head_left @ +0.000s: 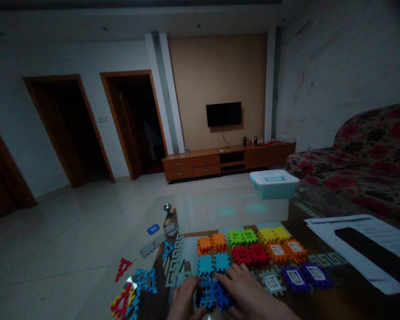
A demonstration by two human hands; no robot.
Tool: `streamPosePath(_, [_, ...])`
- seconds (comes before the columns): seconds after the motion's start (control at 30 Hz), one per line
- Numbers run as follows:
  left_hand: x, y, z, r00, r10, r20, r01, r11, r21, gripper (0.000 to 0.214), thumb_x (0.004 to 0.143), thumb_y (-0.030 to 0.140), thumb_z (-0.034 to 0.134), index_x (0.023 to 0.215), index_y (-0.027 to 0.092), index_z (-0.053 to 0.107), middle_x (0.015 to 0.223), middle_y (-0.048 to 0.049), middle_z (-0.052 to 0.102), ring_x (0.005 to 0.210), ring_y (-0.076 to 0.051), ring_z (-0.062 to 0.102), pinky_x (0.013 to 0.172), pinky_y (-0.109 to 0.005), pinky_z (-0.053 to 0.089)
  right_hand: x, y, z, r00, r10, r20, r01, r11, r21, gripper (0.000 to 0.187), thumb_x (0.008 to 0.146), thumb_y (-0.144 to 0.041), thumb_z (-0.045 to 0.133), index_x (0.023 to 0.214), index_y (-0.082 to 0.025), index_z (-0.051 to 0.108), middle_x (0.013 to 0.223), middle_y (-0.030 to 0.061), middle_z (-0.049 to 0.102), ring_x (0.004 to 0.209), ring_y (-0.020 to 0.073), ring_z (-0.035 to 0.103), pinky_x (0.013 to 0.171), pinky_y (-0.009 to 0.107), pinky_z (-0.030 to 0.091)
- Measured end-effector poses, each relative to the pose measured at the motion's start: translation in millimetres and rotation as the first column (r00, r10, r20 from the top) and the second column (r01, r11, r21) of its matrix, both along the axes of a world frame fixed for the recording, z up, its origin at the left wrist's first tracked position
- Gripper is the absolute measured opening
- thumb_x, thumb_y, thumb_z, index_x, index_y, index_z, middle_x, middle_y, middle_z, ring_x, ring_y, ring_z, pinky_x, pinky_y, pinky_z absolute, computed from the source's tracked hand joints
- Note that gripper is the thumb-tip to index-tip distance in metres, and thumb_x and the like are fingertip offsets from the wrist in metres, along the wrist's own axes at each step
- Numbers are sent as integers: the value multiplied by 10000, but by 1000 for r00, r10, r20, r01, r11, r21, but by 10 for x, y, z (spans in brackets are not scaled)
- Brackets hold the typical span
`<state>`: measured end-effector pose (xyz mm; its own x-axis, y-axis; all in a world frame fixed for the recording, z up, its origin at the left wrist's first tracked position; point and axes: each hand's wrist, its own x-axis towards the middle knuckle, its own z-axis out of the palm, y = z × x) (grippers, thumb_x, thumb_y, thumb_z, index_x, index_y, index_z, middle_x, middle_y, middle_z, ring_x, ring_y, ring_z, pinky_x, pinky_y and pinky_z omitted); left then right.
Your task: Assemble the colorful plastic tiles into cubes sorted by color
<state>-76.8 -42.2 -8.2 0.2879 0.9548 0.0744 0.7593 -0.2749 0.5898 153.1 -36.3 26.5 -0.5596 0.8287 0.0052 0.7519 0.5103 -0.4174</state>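
Note:
Dark blue interlocking plastic tiles point(208, 295) lie in two stacks at the bottom middle of the glass table. My left hand point(186, 297) is curled against their left side. From the right, my right hand point(245, 290) wraps over the other stack, covering part of it. Just beyond my fingers are light blue tiles point(205, 265), with orange tiles point(205, 245) behind them. Red tiles point(250, 254), green tiles point(242, 238) and yellow tiles point(274, 234) form stacks to the right. Nearer my right wrist are grey tiles point(272, 283) and purple tiles point(295, 278) with white gridded centres.
Loose tiles, including a red triangle point(123, 269) and light blue pieces point(146, 280), lie at left. A lidded teal box point(275, 184) stands at the far right. Papers point(356, 226) with a black object point(370, 251) lie at right, near a floral sofa point(373, 146).

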Motion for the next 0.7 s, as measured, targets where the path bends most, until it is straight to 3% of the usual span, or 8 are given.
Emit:
streamPosePath(0.2, [10,18,143,996,77,32,-78,997,6,244,723,216,625,966,241,617,1292,-81,592,1265,-249,484,1050,-407,385,-31,16,54,999,12,-51,-11,1000,17,782,633,-179,767,1343,-309,466,1282,102,557,1184,356,473,1024,535,356])
streamPosePath(0.37, [-58,68,238,974,227,-6,-226,971,76,258,768,177,513,1008,217,600,1232,-81,598,1210,-228,511,1017,-385,394,-294,385,118,981,82,-175,-61,991,117,570,773,-212,654,1314,-294,492,1307,83,539,1190,287,472,1032,446,365])
streamPosePath(0.53, [-121,125,106,952,288,-103,-286,957,38,346,716,125,488,1028,209,612,1245,-89,576,1217,-253,481,1017,-419,372,-1094,1151,114,982,150,-118,-127,975,180,466,830,-180,566,1291,-191,499,1266,116,568,1183,235,497,1006,359,394])
streamPosePath(0.7, [-103,217,-148,967,236,-94,-238,971,-13,394,710,187,557,1095,218,632,1312,-121,553,1271,-330,440,1036,-533,358,-2103,1980,33,993,115,15,-116,980,161,436,807,-123,580,1241,-122,538,1230,170,582,1155,269,535,957,374,424])
